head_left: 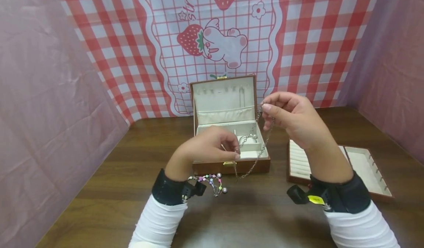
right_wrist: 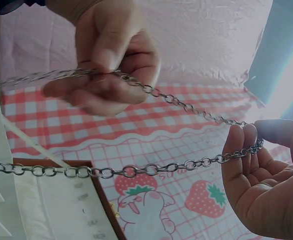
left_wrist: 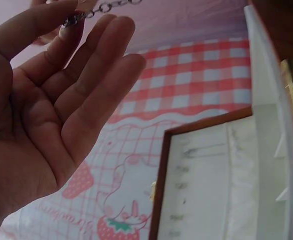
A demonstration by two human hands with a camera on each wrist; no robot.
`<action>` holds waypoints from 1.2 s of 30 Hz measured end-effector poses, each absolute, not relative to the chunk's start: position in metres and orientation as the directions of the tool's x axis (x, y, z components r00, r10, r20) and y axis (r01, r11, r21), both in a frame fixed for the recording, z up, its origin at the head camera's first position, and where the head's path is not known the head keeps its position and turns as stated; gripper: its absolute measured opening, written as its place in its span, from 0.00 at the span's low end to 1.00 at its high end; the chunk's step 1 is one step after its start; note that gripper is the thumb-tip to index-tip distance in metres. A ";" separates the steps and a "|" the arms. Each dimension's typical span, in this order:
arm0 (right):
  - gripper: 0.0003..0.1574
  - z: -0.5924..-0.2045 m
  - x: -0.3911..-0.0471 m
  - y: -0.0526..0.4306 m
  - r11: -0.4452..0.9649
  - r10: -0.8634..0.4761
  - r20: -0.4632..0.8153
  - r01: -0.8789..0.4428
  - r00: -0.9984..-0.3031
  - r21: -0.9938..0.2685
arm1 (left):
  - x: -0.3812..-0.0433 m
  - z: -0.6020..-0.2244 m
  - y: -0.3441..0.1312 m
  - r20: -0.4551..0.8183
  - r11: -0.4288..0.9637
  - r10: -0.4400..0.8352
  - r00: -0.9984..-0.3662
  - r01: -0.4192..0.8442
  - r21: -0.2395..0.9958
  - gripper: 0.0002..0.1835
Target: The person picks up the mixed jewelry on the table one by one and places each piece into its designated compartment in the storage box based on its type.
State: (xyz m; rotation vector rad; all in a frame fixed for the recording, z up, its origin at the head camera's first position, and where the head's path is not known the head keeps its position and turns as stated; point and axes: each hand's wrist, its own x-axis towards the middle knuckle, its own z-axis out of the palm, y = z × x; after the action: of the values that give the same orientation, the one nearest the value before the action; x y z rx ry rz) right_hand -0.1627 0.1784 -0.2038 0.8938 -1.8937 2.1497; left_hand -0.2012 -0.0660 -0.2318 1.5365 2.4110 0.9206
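A silver chain necklace (head_left: 255, 162) hangs in a loop between the two hands, in front of the open jewelry box (head_left: 251, 166). My right hand (head_left: 293, 119) pinches it between thumb and fingertips, higher and to the right of the box. Lower down, over the box's front edge, my left hand (head_left: 212, 145) pinches another part of the chain with thumb and forefinger. The right wrist view shows the chain (right_wrist: 169, 169) running in two strands to the right hand (right_wrist: 266, 185). In the left wrist view, links (left_wrist: 105, 7) leave the left fingertips while the other fingers stay spread.
Inside the box a silver ring-shaped piece (head_left: 248, 139) lies in a compartment; a thin necklace (head_left: 242, 97) hangs in the lid. A colorful beaded bracelet (head_left: 212, 180) lies on the wooden table (head_left: 251, 211) before the box. At right is a divided tray (head_left: 359, 159), partly behind the right forearm.
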 end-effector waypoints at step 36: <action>0.05 -0.198 -0.166 0.179 -0.062 -0.285 0.490 -0.494 -0.824 -0.867 | -0.267 -0.272 -0.144 0.148 0.754 0.180 -0.972 0.233 0.614 0.14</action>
State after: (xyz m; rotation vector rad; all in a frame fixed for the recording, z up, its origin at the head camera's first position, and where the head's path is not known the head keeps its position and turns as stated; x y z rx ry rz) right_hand -0.1659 0.1787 -0.1984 0.8568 -2.0375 2.0070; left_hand -0.2668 -0.1442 -0.2723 0.3561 3.0160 1.0729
